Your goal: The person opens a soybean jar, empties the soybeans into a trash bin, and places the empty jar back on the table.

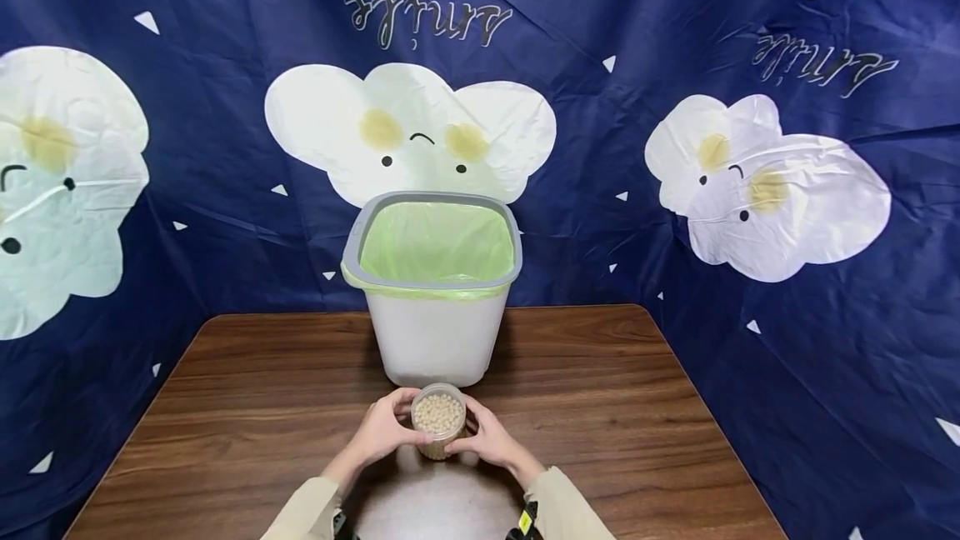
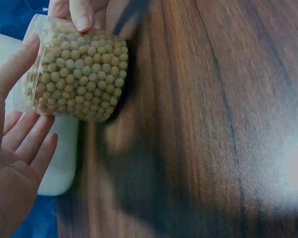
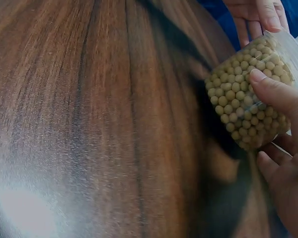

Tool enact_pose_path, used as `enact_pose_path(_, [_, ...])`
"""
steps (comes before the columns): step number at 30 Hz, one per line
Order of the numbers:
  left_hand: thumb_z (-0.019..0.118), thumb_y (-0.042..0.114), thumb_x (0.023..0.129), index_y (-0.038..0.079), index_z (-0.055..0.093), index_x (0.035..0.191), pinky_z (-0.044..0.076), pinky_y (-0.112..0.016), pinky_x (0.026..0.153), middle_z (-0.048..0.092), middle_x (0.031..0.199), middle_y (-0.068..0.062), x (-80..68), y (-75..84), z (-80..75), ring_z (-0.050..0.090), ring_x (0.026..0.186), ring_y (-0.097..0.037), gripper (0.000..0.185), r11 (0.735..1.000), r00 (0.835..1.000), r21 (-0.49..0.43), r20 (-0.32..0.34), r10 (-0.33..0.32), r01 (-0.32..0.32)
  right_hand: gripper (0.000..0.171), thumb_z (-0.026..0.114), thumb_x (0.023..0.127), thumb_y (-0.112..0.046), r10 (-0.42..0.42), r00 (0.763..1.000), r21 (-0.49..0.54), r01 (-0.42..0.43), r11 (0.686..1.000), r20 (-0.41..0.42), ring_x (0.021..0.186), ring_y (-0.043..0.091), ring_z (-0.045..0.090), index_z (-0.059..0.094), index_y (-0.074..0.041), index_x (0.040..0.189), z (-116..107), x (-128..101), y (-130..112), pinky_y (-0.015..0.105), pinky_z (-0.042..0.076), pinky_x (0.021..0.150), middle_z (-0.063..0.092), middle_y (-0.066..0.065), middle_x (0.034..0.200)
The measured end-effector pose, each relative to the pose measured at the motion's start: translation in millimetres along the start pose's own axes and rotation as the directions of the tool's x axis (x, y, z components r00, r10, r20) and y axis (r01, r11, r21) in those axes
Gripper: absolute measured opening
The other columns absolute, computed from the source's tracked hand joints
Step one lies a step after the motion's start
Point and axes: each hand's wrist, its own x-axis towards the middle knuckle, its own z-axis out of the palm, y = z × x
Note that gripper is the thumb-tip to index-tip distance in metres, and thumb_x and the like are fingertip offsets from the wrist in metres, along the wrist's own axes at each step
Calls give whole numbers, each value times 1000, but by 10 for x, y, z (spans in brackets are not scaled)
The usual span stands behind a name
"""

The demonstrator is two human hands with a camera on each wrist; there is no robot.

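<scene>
A clear plastic cup [image 1: 438,422] filled with small round beige beans stands on the wooden table [image 1: 637,440], just in front of the white bin [image 1: 435,340]; the bin carries a grey rim and a green liner bag. The left hand [image 1: 384,432] cups the container's left side, thumb on the wall, fingers only loosely bent; the right hand [image 1: 486,438] closes on the right side, thumb pressed against the wall, fingers curled underneath. Both beige sleeves [image 1: 307,511] show at the lower edge.
</scene>
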Motion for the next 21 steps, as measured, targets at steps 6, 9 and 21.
enact_pose_path(6, [87,15,55,1,56,114,50,-28,78,61,109,-16,-3,193,-82,61,94,-26,69,995,998,-81,11,54,-53,74,73,68,7,-86,996,-157,79,984,-36,115,41,45,35,13,131,-63,-8,-268,43,38,98,45,30,125])
enact_pose_path(9, [87,14,55,1,56,113,49,-27,79,61,109,-16,31,319,-122,61,94,-25,67,989,995,-109,12,97,-95,73,77,66,2,-145,986,-305,115,945,-78,109,38,49,41,11,128,-119,-10,-446,38,41,95,51,26,119])
enact_pose_path(21, [80,-2,61,-7,50,118,50,-25,79,57,112,-26,74,766,-311,60,91,-10,64,945,983,-281,20,183,-170,70,79,62,2,-252,965,-340,212,916,-78,105,36,52,46,8,124,-315,94,-1017,37,47,87,53,24,115])
